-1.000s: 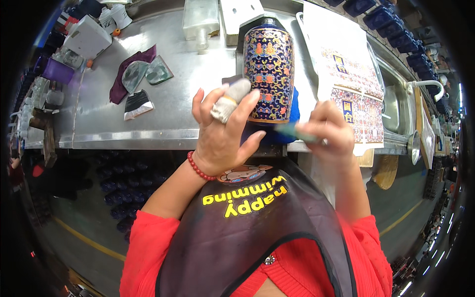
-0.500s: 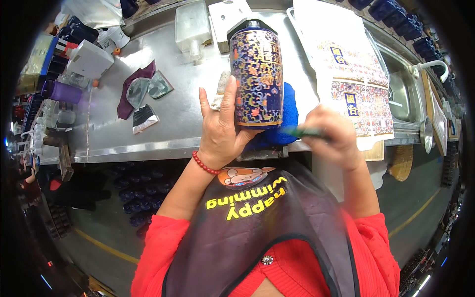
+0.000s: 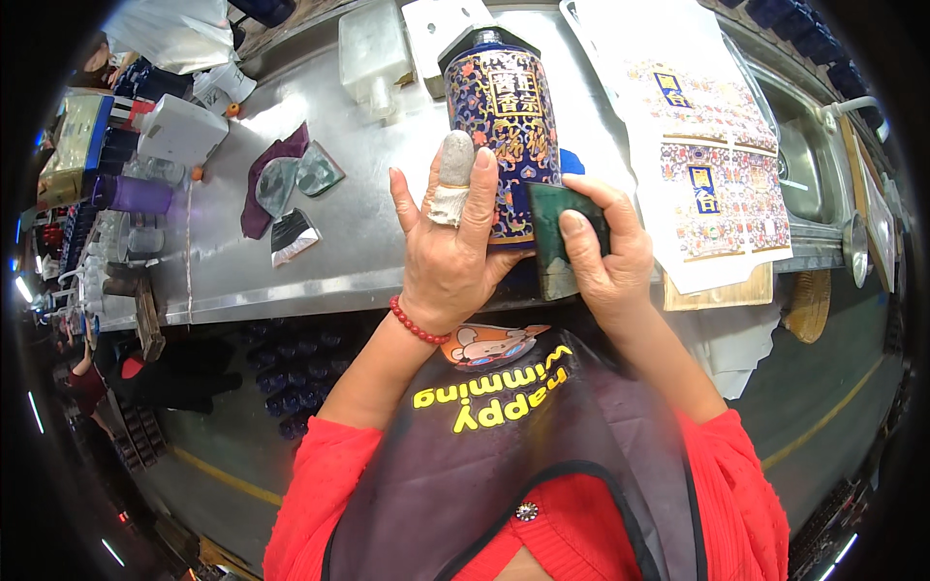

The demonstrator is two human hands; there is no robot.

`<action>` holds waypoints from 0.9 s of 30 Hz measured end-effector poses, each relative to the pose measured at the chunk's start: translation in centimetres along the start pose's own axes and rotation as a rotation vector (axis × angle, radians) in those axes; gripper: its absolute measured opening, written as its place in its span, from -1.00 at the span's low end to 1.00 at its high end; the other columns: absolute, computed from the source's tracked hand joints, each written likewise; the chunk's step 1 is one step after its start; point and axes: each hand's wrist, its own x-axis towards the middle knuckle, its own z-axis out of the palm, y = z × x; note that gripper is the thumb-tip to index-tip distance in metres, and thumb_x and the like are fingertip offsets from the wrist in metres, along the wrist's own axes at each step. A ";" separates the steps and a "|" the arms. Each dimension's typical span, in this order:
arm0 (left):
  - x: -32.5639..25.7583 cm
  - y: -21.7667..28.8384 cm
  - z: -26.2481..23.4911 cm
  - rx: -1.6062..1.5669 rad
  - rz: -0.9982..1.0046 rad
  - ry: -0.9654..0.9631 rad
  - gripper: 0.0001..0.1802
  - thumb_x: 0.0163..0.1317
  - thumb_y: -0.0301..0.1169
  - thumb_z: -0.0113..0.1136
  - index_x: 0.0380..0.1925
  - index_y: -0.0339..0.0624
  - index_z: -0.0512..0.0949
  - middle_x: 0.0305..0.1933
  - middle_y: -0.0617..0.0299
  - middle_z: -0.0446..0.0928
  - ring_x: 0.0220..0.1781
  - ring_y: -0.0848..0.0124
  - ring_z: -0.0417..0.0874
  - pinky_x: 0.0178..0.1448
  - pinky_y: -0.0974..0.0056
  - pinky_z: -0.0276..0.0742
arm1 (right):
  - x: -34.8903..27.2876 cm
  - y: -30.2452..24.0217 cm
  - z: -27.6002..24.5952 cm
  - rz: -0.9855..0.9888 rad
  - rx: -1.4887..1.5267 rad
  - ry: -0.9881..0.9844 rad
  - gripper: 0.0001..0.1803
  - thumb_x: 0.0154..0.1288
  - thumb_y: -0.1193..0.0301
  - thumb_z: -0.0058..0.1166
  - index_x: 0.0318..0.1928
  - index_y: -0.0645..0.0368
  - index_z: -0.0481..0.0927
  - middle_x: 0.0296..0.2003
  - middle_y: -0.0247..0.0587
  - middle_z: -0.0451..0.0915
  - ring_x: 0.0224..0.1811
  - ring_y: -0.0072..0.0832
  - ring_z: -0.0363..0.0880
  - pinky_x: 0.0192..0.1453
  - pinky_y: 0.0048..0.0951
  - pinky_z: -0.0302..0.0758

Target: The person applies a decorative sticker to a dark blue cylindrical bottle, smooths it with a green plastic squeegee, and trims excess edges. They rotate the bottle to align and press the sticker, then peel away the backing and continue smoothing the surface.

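A dark blue bottle [image 3: 504,126] with a colourful floral, gold-edged pattern lies on the metal worktop, its neck pointing away from me. Under its right side shows a bright blue cloth [image 3: 573,165]. My left hand [image 3: 448,257] steadies the bottle's lower left, thumb at the base, some fingers spread along the side. One of its fingers wears a grey finger cover [image 3: 455,160] bound with a pale wrap. Pinched between thumb and fingers of my right hand [image 3: 615,257] is a dark green flat scraper [image 3: 554,237], which overlaps the bottle's lower right side.
At right lie printed pattern sheets [image 3: 712,184] beside a sink [image 3: 809,174]. Cut green sheet pieces [image 3: 318,169] rest on a purple cloth [image 3: 256,198] at left. A clear glass bottle [image 3: 373,58] and a white block [image 3: 431,29] stand at the back.
The bottle has rolled a little, bringing a framed gold panel into view. My right hand, blurred before, has moved left and up with the scraper against the bottle.
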 end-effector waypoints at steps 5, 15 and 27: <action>-0.3 -0.3 0.4 -0.077 -0.008 0.016 0.10 0.21 0.09 0.37 0.60 -0.20 0.10 0.56 -0.14 0.31 0.58 -0.15 0.29 0.61 -0.43 -0.33 | -1.4 0.8 -1.6 0.376 0.356 0.028 -0.66 0.49 0.44 0.22 0.20 0.25 0.57 -0.11 -0.34 0.66 -0.10 -0.66 0.57 0.03 -0.59 0.54; -2.5 -0.7 -0.6 0.043 0.166 0.082 -0.50 0.32 -0.22 0.33 0.26 0.01 0.63 0.33 0.06 0.61 0.50 0.05 0.45 0.66 -0.37 -0.37 | 1.5 -1.2 -3.6 -0.461 -0.471 -0.287 -0.42 0.19 0.65 0.11 0.25 0.05 0.63 0.38 0.04 0.46 0.25 -0.02 0.51 0.34 -0.12 0.48; -1.9 -0.9 -2.3 -0.061 0.176 0.069 -0.52 0.20 -0.31 0.42 0.16 0.00 0.67 0.16 0.11 0.71 0.42 0.04 0.54 0.66 -0.36 -0.25 | 0.0 0.0 -4.0 -0.517 -0.563 -0.281 -0.45 0.15 0.56 0.16 0.21 0.02 0.68 0.35 -0.03 0.49 0.27 -0.05 0.50 0.31 -0.09 0.49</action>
